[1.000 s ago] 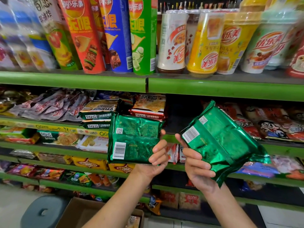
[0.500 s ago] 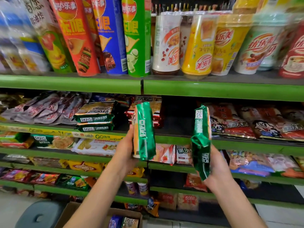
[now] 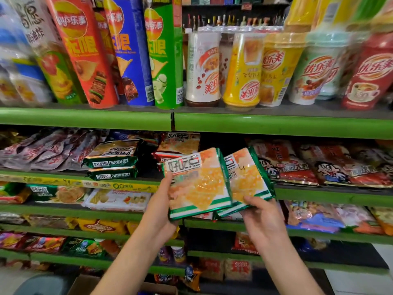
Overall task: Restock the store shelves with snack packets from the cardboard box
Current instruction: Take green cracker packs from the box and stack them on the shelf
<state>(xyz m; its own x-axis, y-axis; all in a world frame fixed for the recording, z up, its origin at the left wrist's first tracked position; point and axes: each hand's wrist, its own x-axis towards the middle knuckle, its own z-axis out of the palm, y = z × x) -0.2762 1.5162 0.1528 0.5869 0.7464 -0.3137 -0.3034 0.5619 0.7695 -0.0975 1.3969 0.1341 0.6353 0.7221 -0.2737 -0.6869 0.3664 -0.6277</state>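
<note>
left hand grips left cracker packet, right hand grips right cracker packet; fronts face camera, tops tilted up-left, overlapping, before green shelf, cardboard box below

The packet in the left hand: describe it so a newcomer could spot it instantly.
Below the green shelf edge under the chip tubes, two cracker packets are held up. The left hand grips the nearer packet, which overlaps the right-hand packet and shows its whole front.
</note>
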